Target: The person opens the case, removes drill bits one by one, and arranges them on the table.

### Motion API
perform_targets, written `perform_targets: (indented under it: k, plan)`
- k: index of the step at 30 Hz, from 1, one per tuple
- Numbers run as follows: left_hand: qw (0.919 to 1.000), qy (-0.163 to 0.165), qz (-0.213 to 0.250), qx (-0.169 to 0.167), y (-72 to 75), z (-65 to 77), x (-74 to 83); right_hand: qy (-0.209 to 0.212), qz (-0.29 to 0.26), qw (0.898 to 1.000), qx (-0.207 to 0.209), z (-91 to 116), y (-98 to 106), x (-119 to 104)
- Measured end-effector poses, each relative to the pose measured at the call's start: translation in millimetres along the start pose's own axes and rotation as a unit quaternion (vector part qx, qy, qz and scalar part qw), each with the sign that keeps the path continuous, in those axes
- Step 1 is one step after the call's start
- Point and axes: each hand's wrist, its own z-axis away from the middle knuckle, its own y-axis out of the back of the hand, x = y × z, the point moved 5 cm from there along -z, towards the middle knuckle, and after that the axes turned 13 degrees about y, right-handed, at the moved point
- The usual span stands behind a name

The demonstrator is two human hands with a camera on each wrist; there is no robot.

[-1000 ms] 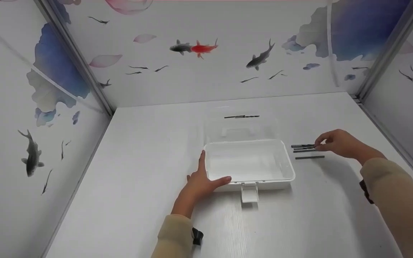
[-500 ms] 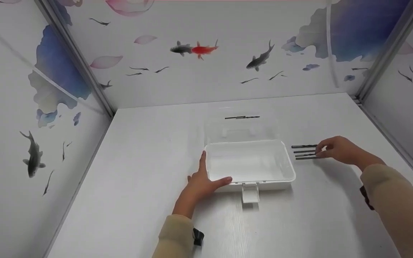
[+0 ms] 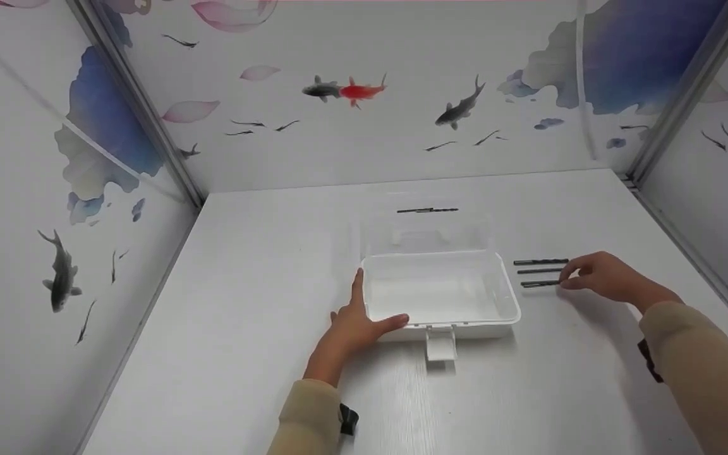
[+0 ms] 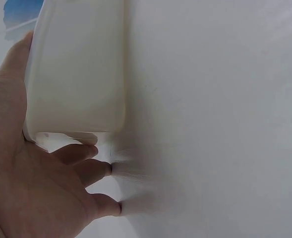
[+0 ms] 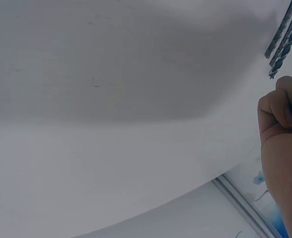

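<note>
A white plastic box (image 3: 440,331) with a front latch (image 3: 441,345) lies on the table, its clear lid (image 3: 376,239) folded back behind it. My left hand (image 3: 352,323) rests around the front left corner, thumb along the front rim and index finger straight along the left side. In the left wrist view, other fingertips of the left hand (image 4: 46,183) touch the table. Right of the box, my right hand (image 3: 607,275) pinches the right end of a drill bit (image 3: 538,284), which lies against another. Further back are more dark drill bits (image 3: 539,261). Fluted drill bits (image 5: 283,47) show in the right wrist view.
Two thin drill bits (image 3: 427,210) overlap the far part of the clear lid. Printed walls with fish (image 3: 459,112) enclose the white table (image 3: 263,272) at the back and both sides. Metal posts (image 3: 149,120) stand in the corners.
My right hand has moved a drill bit toward the front of the group, beside the nearest one. The left hand and the box have kept their place.
</note>
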Motion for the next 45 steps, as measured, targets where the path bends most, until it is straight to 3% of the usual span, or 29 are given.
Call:
perform_targets:
  k: [28,45]
  plan:
    - [0.9999,-0.013,0.002,-0.006,-0.1,2.6,0.4,-0.032,-0.001,0.999,-0.005,5,-15,14]
    - [0.9999,-0.014,0.001,-0.003,0.5,1.4,0.2,-0.025,0.022,0.999,0.003,5,-17,10]
